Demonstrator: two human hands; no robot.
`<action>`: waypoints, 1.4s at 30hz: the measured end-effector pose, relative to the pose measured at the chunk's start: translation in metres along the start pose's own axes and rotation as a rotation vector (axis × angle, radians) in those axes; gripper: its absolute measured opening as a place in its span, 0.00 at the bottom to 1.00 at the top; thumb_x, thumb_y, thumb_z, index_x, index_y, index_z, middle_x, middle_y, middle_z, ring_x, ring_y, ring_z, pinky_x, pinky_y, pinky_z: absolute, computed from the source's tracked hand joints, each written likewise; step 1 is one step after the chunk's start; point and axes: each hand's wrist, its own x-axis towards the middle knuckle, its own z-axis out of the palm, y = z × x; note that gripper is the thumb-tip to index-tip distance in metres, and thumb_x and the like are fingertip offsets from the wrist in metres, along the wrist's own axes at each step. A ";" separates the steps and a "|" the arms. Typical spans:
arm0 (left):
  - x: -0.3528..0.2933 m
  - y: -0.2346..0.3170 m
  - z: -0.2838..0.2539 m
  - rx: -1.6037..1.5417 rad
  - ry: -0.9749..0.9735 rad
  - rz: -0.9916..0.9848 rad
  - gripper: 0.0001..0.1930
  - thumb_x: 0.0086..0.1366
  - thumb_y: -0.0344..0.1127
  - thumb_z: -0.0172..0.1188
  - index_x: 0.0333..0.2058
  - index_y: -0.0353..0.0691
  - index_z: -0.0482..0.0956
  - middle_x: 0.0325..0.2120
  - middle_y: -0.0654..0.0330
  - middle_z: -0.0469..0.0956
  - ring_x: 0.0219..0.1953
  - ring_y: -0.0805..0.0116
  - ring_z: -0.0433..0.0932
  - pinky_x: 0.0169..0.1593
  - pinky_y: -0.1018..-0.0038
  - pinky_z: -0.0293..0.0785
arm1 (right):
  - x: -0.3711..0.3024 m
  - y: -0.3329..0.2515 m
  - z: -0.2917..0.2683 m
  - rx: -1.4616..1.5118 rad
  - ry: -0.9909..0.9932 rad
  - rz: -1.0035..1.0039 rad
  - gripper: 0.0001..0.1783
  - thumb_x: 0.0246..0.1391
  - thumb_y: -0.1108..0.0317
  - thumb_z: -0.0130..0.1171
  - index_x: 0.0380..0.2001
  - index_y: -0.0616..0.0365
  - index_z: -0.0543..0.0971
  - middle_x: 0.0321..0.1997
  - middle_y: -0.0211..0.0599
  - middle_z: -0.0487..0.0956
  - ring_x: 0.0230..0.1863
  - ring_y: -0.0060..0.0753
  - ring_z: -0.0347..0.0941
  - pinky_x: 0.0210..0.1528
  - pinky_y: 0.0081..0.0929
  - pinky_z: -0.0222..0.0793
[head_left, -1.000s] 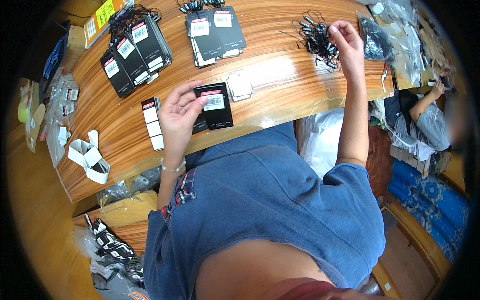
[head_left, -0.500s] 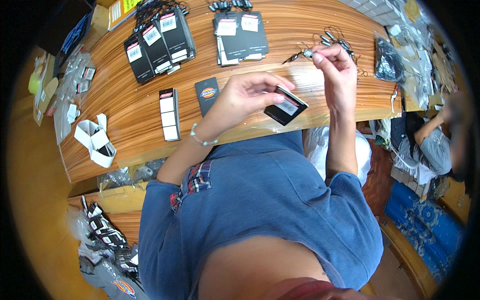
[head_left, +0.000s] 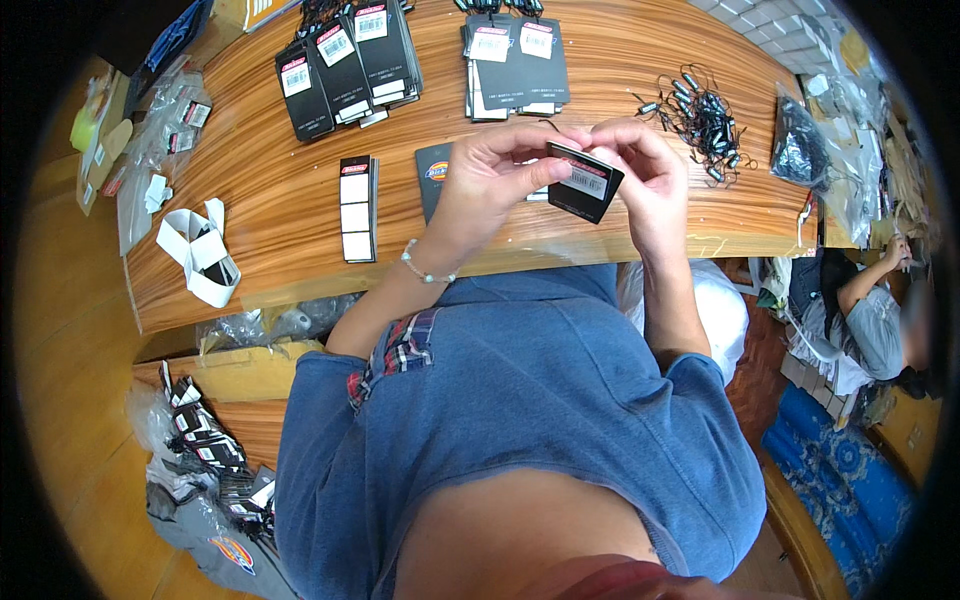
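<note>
A black hang tag (head_left: 585,192) with a white barcode sticker is tilted above the table's front edge. My left hand (head_left: 490,182) pinches its upper left side between thumb and fingers. At the tag's upper right, my right hand (head_left: 648,178) is closed in a pinch on a thin black tag string, most of it hidden by the fingers. Behind my left hand lies another dark tag (head_left: 432,170) with a colourful emblem. Beyond my right hand spreads a loose pile of black strings (head_left: 708,125) with small grey ends.
Strung tags lie in a left stack (head_left: 350,70) and a middle stack (head_left: 518,75) at the back. Nearer are a narrow stack of black-and-white tags (head_left: 357,210) and a coiled white band (head_left: 205,262). A plastic bag (head_left: 800,140) lies right; another person (head_left: 875,315) sits beyond.
My right hand has come left and toward me from the string pile, bringing a string to the tag. Both hands now meet at the tag's top. The whole view has shifted slightly.
</note>
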 end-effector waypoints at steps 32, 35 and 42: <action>-0.022 0.021 -0.011 0.641 -0.323 -0.197 0.08 0.54 0.26 0.59 0.35 0.35 0.80 0.28 0.58 0.80 0.30 0.74 0.76 0.35 0.80 0.72 | 0.007 0.017 0.026 0.677 -0.254 0.450 0.14 0.50 0.75 0.53 0.42 0.65 0.75 0.40 0.41 0.77 0.41 0.27 0.73 0.44 0.23 0.70; -0.023 0.023 -0.013 0.582 -0.299 -0.288 0.08 0.54 0.26 0.58 0.35 0.35 0.79 0.30 0.58 0.80 0.31 0.74 0.76 0.37 0.80 0.72 | 0.015 0.018 0.016 0.901 -0.174 0.465 0.13 0.50 0.74 0.54 0.42 0.60 0.74 0.39 0.42 0.77 0.40 0.28 0.72 0.45 0.26 0.68; -0.026 0.022 -0.017 0.610 -0.334 -0.342 0.09 0.56 0.28 0.57 0.36 0.34 0.79 0.32 0.59 0.80 0.32 0.78 0.76 0.36 0.81 0.71 | 0.027 0.014 0.000 0.982 -0.111 0.304 0.09 0.53 0.75 0.51 0.39 0.58 0.73 0.34 0.39 0.77 0.35 0.28 0.72 0.40 0.26 0.68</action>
